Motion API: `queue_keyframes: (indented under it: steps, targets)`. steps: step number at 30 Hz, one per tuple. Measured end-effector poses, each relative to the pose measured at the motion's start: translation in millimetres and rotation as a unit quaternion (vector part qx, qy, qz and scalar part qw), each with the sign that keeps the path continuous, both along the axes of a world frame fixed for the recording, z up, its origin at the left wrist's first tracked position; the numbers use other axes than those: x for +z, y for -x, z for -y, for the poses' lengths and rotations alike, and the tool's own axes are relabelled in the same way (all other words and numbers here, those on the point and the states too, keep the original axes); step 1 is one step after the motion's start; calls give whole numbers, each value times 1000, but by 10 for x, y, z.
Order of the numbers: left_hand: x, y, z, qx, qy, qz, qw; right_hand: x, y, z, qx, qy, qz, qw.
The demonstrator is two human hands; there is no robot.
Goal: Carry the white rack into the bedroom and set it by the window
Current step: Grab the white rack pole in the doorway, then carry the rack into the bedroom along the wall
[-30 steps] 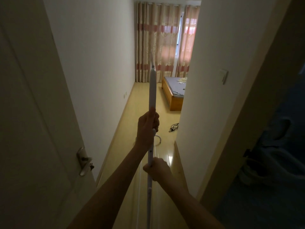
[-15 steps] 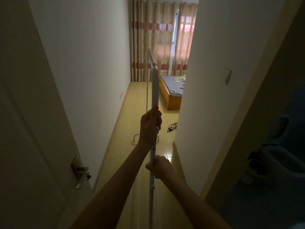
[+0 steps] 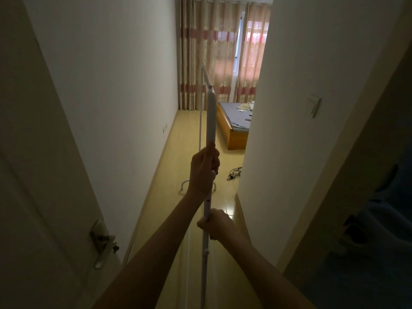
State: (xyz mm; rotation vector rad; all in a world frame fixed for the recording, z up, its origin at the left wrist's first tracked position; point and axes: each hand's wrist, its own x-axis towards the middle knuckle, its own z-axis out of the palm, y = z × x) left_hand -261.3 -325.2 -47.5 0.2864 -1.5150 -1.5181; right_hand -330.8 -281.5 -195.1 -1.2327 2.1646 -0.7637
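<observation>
The white rack (image 3: 210, 117) stands upright in front of me in the doorway, seen edge-on as a tall white post with a thin bar behind it. My left hand (image 3: 204, 169) grips the post higher up. My right hand (image 3: 215, 224) grips it lower down. A curved white foot of the rack (image 3: 184, 185) shows near the floor beyond my hands. The window (image 3: 238, 47) is at the far end of the bedroom, mostly behind striped curtains (image 3: 209, 52).
An open door with a metal handle (image 3: 101, 243) is on my left. A white wall corner (image 3: 247, 152) with a switch (image 3: 314, 105) narrows the passage on the right. A wooden bed (image 3: 234, 126) stands beyond it. A black cable (image 3: 234, 173) lies on the floor.
I have stepped slightly forward through the doorway with the rack. The rack has turned a little, so its far bar and foot show to the left of the post.
</observation>
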Motion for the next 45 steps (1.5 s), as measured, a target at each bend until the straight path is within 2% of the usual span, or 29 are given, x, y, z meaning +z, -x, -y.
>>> queue_keyframes:
  steps: [16, 28, 45]
  targets:
    - [28, 561, 692, 10, -16, -23, 1000, 70, 536, 660, 23, 26, 22, 999]
    - [8, 986, 1214, 20, -18, -14, 1000, 56, 927, 1195, 13, 15, -10, 1000]
    - [21, 1389, 1772, 3, -11, -11, 1000, 67, 1353, 1766, 0, 8, -10, 1000]
